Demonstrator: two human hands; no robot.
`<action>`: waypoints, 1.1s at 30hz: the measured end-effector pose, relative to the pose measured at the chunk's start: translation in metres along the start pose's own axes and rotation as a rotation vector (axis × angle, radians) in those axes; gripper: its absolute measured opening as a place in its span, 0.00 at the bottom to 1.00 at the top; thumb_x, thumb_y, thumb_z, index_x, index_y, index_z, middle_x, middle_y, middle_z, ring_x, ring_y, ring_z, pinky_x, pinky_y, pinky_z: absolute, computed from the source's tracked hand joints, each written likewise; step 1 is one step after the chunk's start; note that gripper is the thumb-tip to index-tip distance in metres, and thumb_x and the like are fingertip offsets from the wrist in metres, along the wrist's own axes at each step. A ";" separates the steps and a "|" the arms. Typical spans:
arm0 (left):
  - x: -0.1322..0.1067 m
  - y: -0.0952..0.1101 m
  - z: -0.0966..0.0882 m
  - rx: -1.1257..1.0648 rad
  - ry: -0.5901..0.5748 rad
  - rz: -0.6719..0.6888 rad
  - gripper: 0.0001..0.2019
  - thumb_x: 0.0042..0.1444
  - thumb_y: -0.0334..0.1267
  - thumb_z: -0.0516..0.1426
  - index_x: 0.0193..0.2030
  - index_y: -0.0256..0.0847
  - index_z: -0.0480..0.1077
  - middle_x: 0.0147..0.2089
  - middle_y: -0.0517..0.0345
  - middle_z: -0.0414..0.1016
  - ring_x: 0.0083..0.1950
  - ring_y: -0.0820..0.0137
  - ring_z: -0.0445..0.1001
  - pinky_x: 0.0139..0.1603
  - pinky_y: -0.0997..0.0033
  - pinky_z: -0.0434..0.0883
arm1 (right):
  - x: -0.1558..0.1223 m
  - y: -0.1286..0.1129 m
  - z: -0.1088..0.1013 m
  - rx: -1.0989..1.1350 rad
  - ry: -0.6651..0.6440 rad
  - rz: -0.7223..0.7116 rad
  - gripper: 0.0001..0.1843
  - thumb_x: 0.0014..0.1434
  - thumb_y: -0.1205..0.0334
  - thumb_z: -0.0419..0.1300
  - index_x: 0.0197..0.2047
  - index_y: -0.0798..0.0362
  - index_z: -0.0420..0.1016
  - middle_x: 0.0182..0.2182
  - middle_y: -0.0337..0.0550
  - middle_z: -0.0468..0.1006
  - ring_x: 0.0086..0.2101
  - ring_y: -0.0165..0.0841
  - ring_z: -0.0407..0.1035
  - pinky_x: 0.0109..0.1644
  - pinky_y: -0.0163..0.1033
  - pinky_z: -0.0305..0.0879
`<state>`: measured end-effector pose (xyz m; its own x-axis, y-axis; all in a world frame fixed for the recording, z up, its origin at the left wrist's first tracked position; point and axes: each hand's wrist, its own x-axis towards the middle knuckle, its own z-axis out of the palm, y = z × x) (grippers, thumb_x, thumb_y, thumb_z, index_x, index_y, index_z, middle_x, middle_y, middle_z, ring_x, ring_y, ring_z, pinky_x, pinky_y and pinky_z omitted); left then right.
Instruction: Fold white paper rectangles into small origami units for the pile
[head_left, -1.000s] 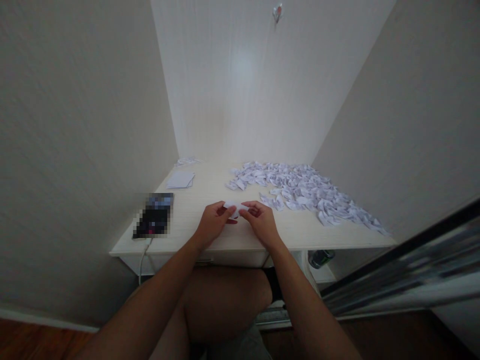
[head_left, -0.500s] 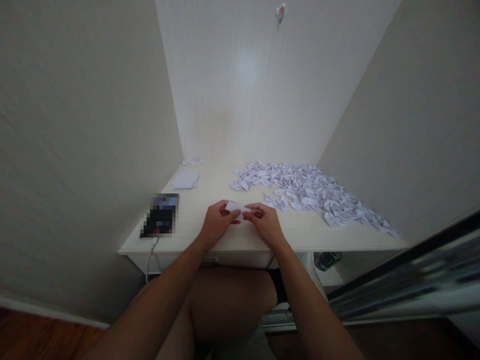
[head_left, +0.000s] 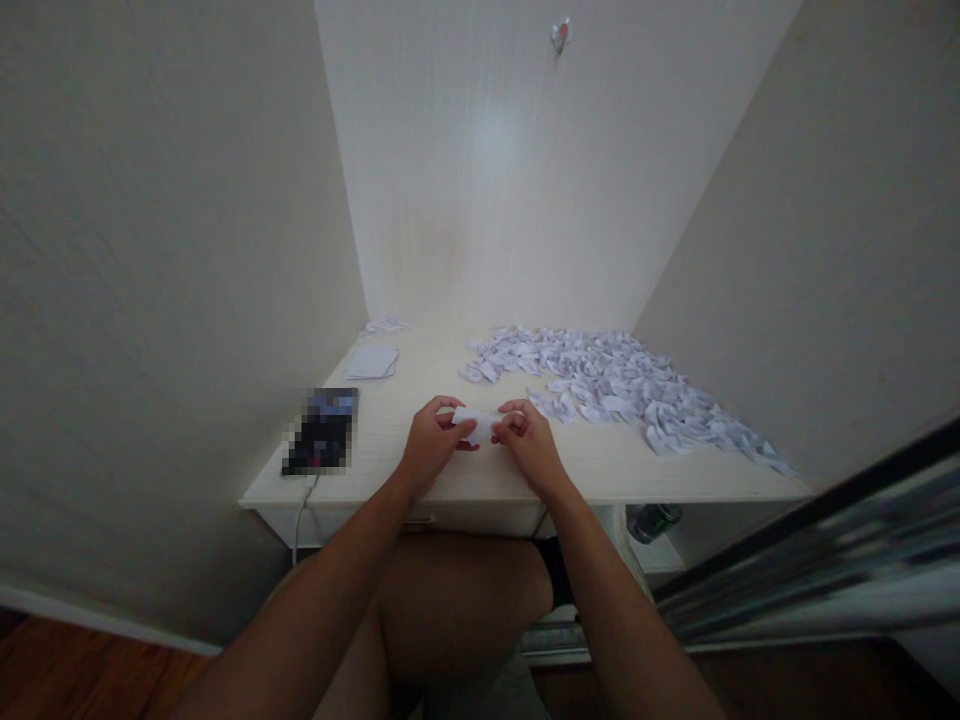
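Between my two hands is a small piece of white paper (head_left: 480, 424), held just above the front half of the desk. My left hand (head_left: 436, 436) pinches its left end between thumb and fingers. At the right end, the thumb and fingers of my right hand (head_left: 529, 440) are closed on the same paper. Whether the paper is folded I cannot tell. Beyond my right hand spreads a large heap of folded white paper pieces (head_left: 600, 375). A small stack of flat white paper sheets (head_left: 371, 362) lies at the desk's left side.
A phone (head_left: 322, 430), blurred out, lies at the desk's (head_left: 405, 485) left edge with a white cable (head_left: 298, 525) running down. Thin white strips (head_left: 386, 325) rest in the far left corner. A dark can (head_left: 654, 522) sits on a shelf below. Walls enclose three sides.
My hands have drawn slightly apart, and more of the white paper shows between them. The heap, the stack and the phone stay where they were.
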<state>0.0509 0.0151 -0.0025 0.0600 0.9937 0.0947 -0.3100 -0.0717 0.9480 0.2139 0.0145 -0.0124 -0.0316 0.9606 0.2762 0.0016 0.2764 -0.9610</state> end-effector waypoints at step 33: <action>0.000 0.001 -0.010 0.131 -0.095 0.034 0.16 0.44 0.45 0.70 0.35 0.35 0.78 0.32 0.53 0.81 0.32 0.68 0.77 0.36 0.66 0.76 | -0.002 -0.005 0.002 -0.198 -0.008 -0.096 0.09 0.55 0.55 0.64 0.36 0.52 0.77 0.30 0.42 0.81 0.30 0.34 0.73 0.34 0.38 0.67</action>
<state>0.0415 0.0158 -0.0046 0.1429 0.9783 0.1500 -0.1878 -0.1220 0.9746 0.2123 0.0112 -0.0080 -0.0494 0.9296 0.3652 0.1942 0.3676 -0.9095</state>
